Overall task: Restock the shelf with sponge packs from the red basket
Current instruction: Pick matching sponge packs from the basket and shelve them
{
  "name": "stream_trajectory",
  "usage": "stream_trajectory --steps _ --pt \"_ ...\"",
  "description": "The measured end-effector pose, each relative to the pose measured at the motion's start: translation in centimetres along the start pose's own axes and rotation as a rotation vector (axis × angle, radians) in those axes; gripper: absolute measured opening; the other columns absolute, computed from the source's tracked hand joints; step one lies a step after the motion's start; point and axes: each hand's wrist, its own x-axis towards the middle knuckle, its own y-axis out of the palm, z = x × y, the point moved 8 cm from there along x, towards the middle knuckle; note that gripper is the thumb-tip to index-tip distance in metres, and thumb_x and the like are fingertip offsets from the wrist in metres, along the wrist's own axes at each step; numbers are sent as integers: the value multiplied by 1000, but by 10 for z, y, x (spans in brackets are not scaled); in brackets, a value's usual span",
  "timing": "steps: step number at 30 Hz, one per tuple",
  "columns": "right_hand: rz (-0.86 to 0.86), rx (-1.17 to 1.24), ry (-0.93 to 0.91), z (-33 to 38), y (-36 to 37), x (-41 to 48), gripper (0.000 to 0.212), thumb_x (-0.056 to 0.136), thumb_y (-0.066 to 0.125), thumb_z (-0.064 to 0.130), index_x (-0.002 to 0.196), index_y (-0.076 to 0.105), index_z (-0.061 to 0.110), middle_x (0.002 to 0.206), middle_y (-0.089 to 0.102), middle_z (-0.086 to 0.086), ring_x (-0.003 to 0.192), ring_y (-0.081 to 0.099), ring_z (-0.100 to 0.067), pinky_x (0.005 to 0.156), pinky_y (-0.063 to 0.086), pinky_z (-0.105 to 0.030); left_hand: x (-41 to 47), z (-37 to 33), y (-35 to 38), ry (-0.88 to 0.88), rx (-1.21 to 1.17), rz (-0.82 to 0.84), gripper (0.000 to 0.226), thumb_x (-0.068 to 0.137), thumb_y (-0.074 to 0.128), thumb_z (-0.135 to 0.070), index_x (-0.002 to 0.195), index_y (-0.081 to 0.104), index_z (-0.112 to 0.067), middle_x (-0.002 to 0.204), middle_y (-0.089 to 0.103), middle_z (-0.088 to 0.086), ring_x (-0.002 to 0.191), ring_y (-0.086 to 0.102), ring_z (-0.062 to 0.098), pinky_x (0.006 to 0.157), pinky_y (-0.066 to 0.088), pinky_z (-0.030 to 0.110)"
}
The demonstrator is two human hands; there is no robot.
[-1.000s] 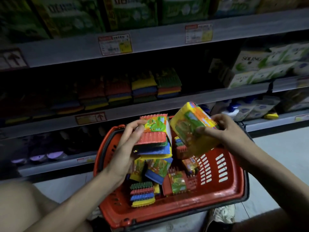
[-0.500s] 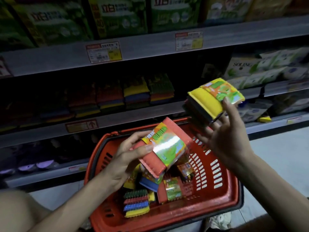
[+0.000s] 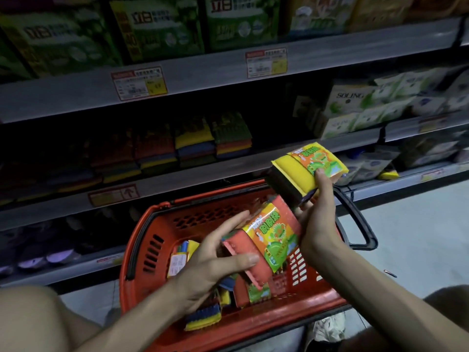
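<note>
- While held over the red basket (image 3: 193,219) at frame centre, red sponge pack (image 3: 269,237) sits in left hand (image 3: 203,270), fingers (image 3: 238,259) curled round it.
- Raised right of centre, yellow sponge pack (image 3: 309,161) pinched by right hand (image 3: 319,224).
- Behind, shelf (image 3: 203,171) carries stacked packs (image 3: 195,146).

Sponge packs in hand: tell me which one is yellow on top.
The yellow-topped pack gripped by the right hand, held higher; the left hand holds an orange-red pack lower, over the red basket.
</note>
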Motion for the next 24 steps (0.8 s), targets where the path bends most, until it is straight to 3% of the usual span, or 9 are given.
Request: stream_trajectory --steps 2,7,11,16,20,24 --pt "53 -44 4 3 4 -1 62 90 56 68 128 68 21 115 77 -12 105 74 -34 98 56 -52 0 -9 1 52 63 -13 83 78 84 -11 149 48 -33 139 66 0 121 68 26 96 57 36" --pt "121 -154 -47 7 7 2 68 92 52 69 131 66 15 116 75 -18 104 73 -38 84 61 -43 2 -19 2 171 195 -95 84 75 90 -14 146 51 -38 138 65 -5 118 70 25 91 61 41" --pt "52 -151 -95 8 5 2 92 72 67 81 141 54 21 129 69 -17 110 72 -37 95 57 -56 2 -20 5 233 210 -174 81 71 91 -15 141 57 -39 136 65 -5 118 69 22 89 61 38" --pt "19 -135 -152 4 1 4 94 70 66 85 140 53 24 129 69 -13 113 71 -32 100 53 -58 3 -19 10 255 213 -242 82 66 92 -9 138 58 -29 132 66 -9 113 70 13 85 61 28" --pt "-37 -74 -70 -1 -9 13 99 63 69 87 139 54 25 128 70 -14 110 73 -34 98 54 -60 6 -16 10 211 140 -280 87 61 97 -21 138 56 -28 128 68 -5 109 72 16 83 62 31" --pt "-70 20 69 -5 -16 22 108 54 81 82 141 53 25 131 68 -16 106 72 -45 93 52 -71 13 -13 6 125 -58 -341 62 69 88 -39 123 62 -24 109 78 -8 100 75 12 80 60 25"
